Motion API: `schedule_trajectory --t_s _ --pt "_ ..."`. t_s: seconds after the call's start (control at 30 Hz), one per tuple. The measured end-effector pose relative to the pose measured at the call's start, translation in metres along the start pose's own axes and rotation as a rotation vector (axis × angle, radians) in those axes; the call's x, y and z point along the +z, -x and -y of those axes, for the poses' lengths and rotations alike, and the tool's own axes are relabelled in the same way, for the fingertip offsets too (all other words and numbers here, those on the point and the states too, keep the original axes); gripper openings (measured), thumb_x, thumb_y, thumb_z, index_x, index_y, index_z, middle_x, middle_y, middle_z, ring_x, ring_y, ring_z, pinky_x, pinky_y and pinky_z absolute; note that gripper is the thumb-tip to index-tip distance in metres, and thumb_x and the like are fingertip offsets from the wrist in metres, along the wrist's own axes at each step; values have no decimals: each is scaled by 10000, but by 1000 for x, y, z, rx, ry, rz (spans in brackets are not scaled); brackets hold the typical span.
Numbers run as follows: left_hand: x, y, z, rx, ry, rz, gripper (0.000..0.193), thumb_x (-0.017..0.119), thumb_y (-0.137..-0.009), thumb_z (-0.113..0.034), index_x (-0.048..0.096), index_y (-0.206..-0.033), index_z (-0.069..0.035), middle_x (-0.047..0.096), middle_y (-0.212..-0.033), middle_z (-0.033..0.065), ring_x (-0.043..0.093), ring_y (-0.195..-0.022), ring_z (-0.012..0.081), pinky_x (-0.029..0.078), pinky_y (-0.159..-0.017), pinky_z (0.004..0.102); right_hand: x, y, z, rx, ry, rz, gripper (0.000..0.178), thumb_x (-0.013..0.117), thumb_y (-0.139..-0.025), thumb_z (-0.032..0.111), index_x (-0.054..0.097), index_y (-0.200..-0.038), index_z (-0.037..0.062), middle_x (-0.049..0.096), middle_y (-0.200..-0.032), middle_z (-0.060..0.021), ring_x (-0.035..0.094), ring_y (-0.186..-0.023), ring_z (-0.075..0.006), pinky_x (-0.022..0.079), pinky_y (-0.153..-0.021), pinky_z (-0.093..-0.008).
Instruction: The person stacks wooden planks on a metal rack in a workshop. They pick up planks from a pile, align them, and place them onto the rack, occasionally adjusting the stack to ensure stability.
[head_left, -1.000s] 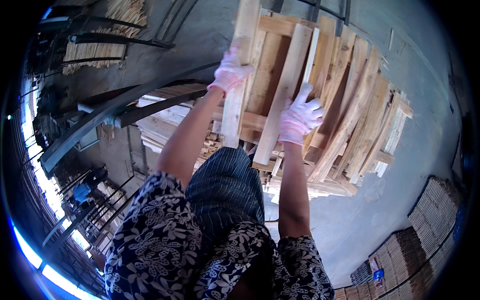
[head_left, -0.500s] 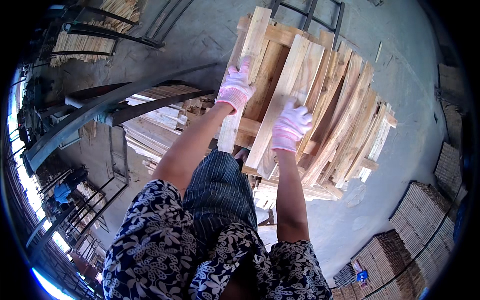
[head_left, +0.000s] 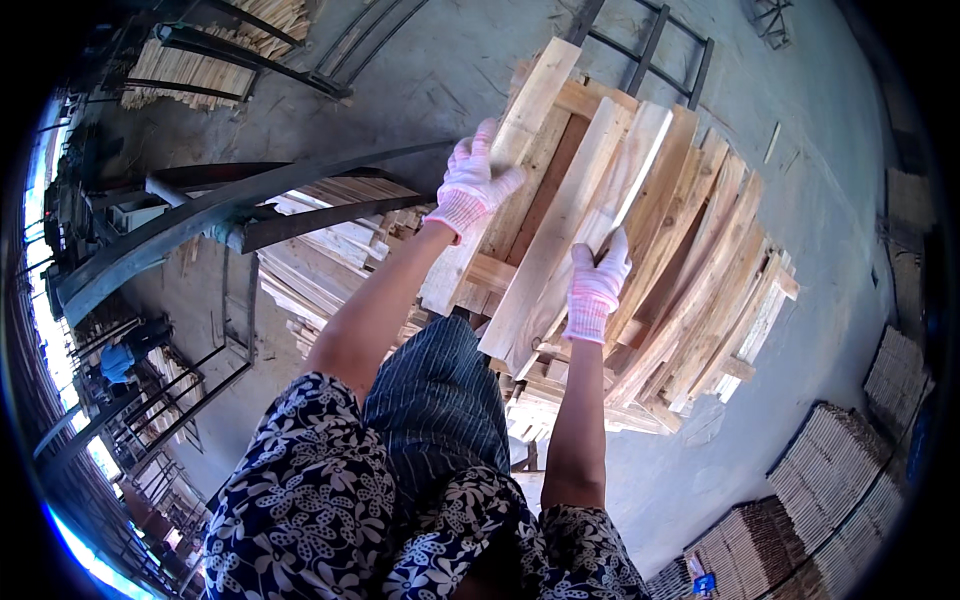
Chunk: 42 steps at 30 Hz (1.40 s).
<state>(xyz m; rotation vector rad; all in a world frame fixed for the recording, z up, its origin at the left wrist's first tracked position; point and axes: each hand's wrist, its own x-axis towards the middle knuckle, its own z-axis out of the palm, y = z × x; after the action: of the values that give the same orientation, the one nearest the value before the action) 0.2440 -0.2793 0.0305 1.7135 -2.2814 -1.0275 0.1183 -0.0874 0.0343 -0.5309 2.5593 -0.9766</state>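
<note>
Honestly, planks (head_left: 550, 228) look mostly laid out, some gapped; left hand (head_left: 472, 187) splayed over one, right hand (head_left: 597, 292) at another, can't tell if gripping.

Beside the right hand (head_left: 597, 293), one board (head_left: 622, 175) (a second ago just a thin edge) now shows its broad face. That hand has shifted from the face to the near edge; the left hand (head_left: 472, 185) sits closer to its plank's (head_left: 537, 100) outer edge.

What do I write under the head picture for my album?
Left glove and right glove among long wooden boards.
</note>
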Motion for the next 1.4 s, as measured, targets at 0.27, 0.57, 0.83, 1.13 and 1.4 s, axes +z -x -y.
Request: schedule_trajectory --t_s 0.27,0.57,0.83,1.13,1.4 --pt "7 9 21 -136 163 135 674 416 -1044 -522 291 -1564 -111 523 -1427 286 567 -1243 462 459 -1031 501 57 -28 -21 247 -341 363 484 619 -986 357 507 -1293 1 657 -1158 -152 616 -1054 -293 480 -892 -408" --pt "9 5 14 -221 91 172 707 382 -1025 -587 282 -1570 -147 623 -1299 293 597 -1194 473 476 -993 536 120 -20 59 241 -301 290 534 549 -998 385 466 -1283 -59 602 -1215 -313 577 -1115 -486 451 -1006 -489" --pt "25 -4 55 1 -103 130 664 391 -1029 -533 296 -1550 -134 651 -1238 297 633 -1137 466 501 -953 528 -24 -53 37 -44 914 -129 956 763 -791 549 310 -1538 160 443 -1364 -185 545 -1105 -377 492 -887 -529" --pt "-18 -70 34 609 -394 7 394 467 -998 -127 472 -1387 -66 616 -1158 304 698 -981 410 570 -823 475 -51 -64 8 -26 571 64 871 756 -813 234 279 -1541 202 420 -1381 -261 550 -1190 -460 509 -988 -526" --pt "38 -101 5 451 -542 -5 460 523 -935 -53 492 -1393 -28 611 -1199 271 692 -951 457 530 -840 529 87 -15 26 -279 59 33 666 627 -965 395 397 -1540 150 369 -1466 -381 433 -1328 -535 402 -1101 -541"
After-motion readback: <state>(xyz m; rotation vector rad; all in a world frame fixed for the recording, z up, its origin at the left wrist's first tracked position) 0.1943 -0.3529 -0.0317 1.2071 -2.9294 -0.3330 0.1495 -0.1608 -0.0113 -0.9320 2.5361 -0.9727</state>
